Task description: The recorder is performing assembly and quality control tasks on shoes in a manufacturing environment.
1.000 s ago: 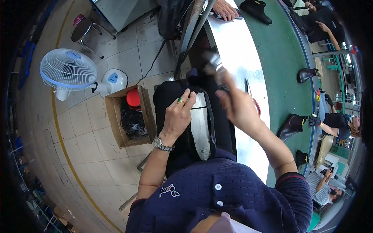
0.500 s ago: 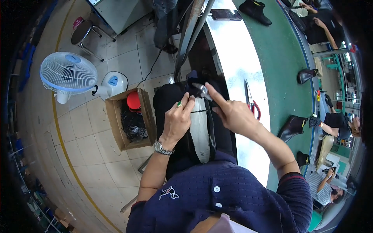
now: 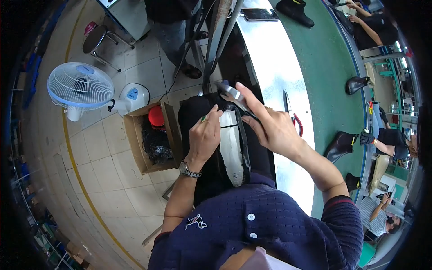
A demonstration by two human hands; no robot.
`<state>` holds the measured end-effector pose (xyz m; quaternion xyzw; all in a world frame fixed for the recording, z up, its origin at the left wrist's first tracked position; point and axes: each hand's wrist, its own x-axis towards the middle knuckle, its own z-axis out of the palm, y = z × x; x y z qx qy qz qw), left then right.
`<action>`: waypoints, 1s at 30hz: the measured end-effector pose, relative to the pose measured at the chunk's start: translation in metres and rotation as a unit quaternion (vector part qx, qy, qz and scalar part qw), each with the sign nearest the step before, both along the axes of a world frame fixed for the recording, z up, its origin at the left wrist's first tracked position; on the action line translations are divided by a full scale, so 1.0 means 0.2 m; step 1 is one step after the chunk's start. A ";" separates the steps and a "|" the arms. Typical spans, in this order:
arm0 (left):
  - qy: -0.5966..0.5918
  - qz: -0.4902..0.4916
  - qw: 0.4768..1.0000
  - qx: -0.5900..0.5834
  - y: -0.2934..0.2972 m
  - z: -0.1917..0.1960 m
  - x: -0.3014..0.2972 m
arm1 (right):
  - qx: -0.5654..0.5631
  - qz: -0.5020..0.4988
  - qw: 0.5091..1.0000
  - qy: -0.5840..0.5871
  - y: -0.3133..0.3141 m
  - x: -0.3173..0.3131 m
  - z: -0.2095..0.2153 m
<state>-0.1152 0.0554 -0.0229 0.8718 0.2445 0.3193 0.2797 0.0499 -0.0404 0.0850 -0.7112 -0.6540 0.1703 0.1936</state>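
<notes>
A black boot [image 3: 231, 150] lies sole-side up across my lap, its pale underside showing with a dark line across it near the far end. My left hand [image 3: 205, 137] is closed at the boot's far left edge, fingertips pressed on the rim. In my right hand [image 3: 274, 128] is a metal-headed hand tool [image 3: 231, 93], its shiny head just beyond the boot's far end. The index finger lies stretched along the tool. My palm hides most of its handle, so its exact kind is unclear.
Right of my lap runs a shiny metal ledge [image 3: 288, 171] with red-handled scissors [image 3: 294, 121] and a phone [image 3: 260, 15]. A green conveyor belt [image 3: 321, 76] beyond carries black boots. To the left stand a cardboard box [image 3: 135, 148] and a fan [image 3: 81, 85]. Co-workers stand or sit around.
My right hand has lifted the tool's head slightly away from the boot's far end. My left hand keeps nearly the same place. A person at the far side has stepped nearer.
</notes>
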 end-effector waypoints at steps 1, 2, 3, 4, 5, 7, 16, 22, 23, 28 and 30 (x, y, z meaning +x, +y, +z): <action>0.000 -0.003 1.000 0.001 0.00 0.01 0.00 | 0.115 -0.013 0.993 0.038 -0.01 -0.01 -0.04; -0.001 0.004 0.998 -0.056 -0.01 0.02 0.00 | 0.065 0.002 0.997 0.044 -0.02 0.00 -0.08; -0.001 0.010 0.993 -0.114 -0.02 0.03 0.01 | -0.206 -0.011 0.978 -0.025 -0.02 0.01 -0.10; -0.012 0.017 0.992 -0.124 -0.01 0.02 0.02 | -0.228 0.013 0.973 -0.034 0.00 0.02 -0.10; -0.011 0.018 0.993 -0.120 -0.01 0.02 0.02 | -0.249 0.037 0.967 -0.042 0.03 0.04 -0.10; -0.016 0.032 0.986 -0.162 0.00 0.01 0.01 | -0.212 0.048 0.975 -0.048 0.07 0.07 -0.02; -0.027 0.037 0.979 -0.200 -0.03 0.12 0.01 | -0.137 0.016 0.990 -0.018 -0.08 0.04 -0.14; -0.135 0.031 0.897 -0.420 -0.02 -0.10 0.06 | -0.140 -0.072 0.928 0.339 -0.16 0.06 -0.14; -0.110 0.021 0.885 -0.453 0.00 -0.12 0.08 | -0.139 -0.069 0.928 0.338 -0.17 0.07 -0.15; -0.026 -0.009 0.901 -0.434 0.04 -0.01 0.14 | -0.116 -0.158 0.847 0.494 -0.27 0.09 -0.09; -0.002 -0.002 0.921 -0.389 0.05 0.05 0.15 | -0.122 -0.171 0.886 0.414 -0.30 0.10 -0.11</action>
